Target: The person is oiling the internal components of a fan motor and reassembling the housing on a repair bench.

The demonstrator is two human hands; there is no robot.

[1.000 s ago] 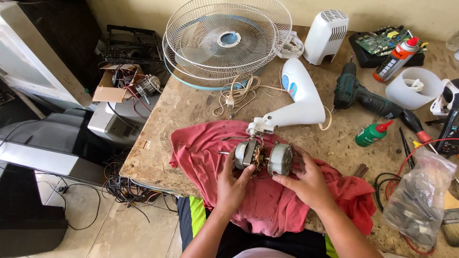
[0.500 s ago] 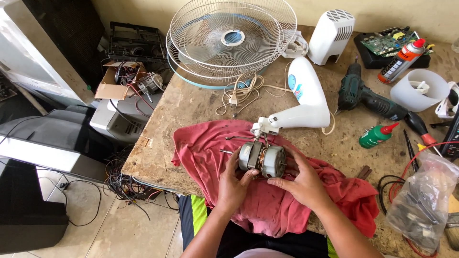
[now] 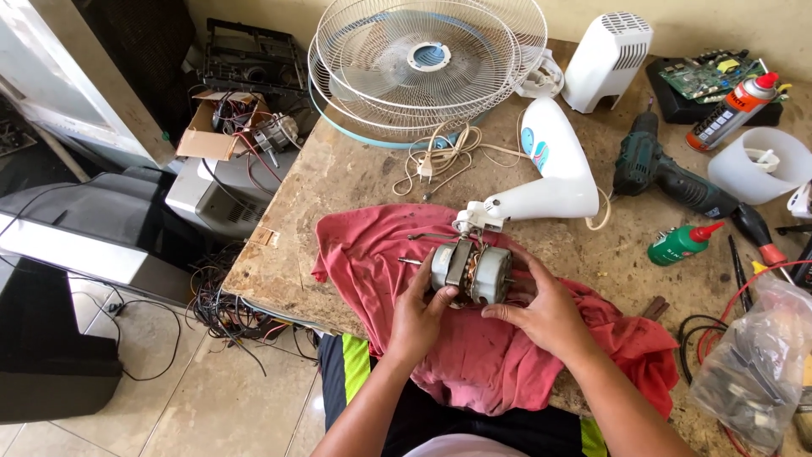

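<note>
head view: two hands, left hand [image 3: 416, 317] and right hand [image 3: 545, 315], fingers clamped on one fan motor [image 3: 470, 271], one red cloth [image 3: 474, 360] beneath

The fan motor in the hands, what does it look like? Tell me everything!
The fan motor is a small grey metal drum lying on its side, with coppery wire windings showing in a gap around its middle. A thin metal shaft sticks out toward the left. It sits just above a red cloth spread on the worn workbench. The left hand grips its near left end, and the right hand cups its right side. Just behind it lies the white fan body.
</note>
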